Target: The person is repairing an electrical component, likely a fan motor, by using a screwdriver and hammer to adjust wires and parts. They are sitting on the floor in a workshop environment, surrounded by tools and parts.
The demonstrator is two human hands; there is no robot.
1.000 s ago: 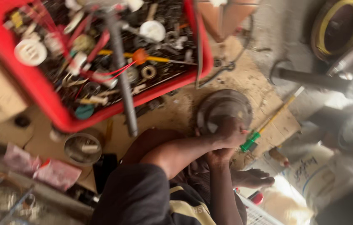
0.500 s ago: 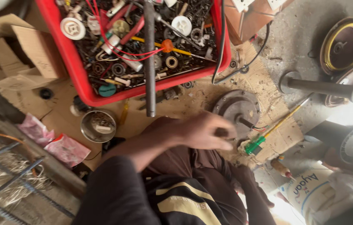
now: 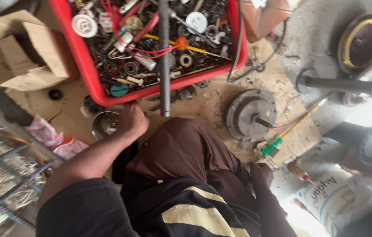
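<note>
Half a second back the left hand lay over by the round grey motor cover (image 3: 252, 115); now the left hand (image 3: 133, 119) has crossed to the near edge of the red crate (image 3: 85, 74), fingers curled down at the crate's lower rim beside a small metal bowl (image 3: 106, 124) on the floor. Whether that grip is pinching anything I cannot tell; the fingertips are hidden. The right hand is out of sight.

A dark steel rod (image 3: 164, 57) lies across the crate and overhangs its near edge, just beside the hand. A tug on the crate could likely tip the rod onto the wrist or knee. Loose red wires in the crate could also snag the fingers.

An open brown cardboard box (image 3: 28, 52) stands off the crate's left side. A crumpled pink wrapper (image 3: 45, 131) lies near the bowl. A white sack with blue print (image 3: 344, 197) sits at the lower right, and a green-handled screwdriver (image 3: 291, 129) rests on flat cardboard beside the motor cover.
</note>
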